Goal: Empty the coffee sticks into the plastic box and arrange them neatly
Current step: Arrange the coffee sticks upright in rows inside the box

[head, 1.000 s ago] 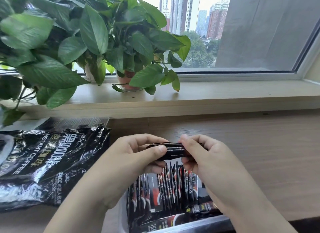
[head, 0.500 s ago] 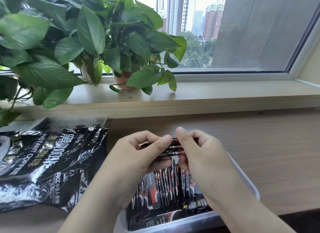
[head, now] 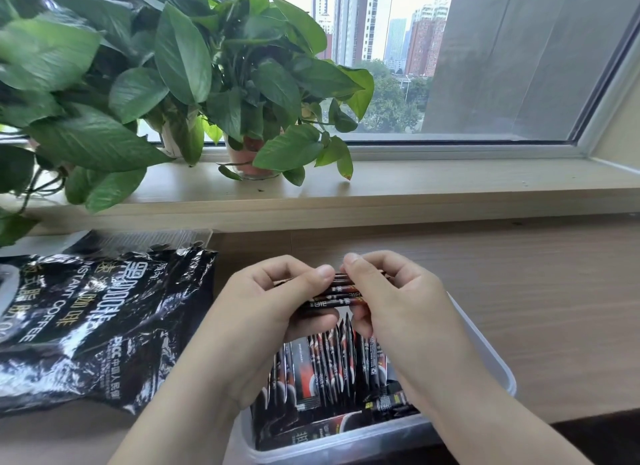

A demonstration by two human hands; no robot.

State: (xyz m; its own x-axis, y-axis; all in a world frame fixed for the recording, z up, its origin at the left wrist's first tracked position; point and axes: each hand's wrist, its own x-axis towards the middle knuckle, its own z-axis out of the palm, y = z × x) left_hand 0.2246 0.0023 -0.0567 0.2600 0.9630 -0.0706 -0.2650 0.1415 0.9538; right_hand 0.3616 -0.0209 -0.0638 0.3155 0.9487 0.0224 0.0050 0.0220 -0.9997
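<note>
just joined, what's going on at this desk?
A person is sorting coffee sticks by hand. The left hand and right hand pinch a small bundle of sticks, held level over the far end of the clear plastic box. The box already holds a row of sticks standing on edge, and a few loose sticks lie flat at its near side. The opened instant coffee bag lies on the table to the left.

Our forearms enter from the near edge and angle in toward each other. Our left hand [head: 263, 312] and right hand [head: 391, 302] meet almost thumb to thumb. Each curls its fingers [head: 311, 326] round one end of a small bundle of coffee sticks [head: 341, 293], thumb on top, the others beneath, the bundle lying level left to right.
</note>
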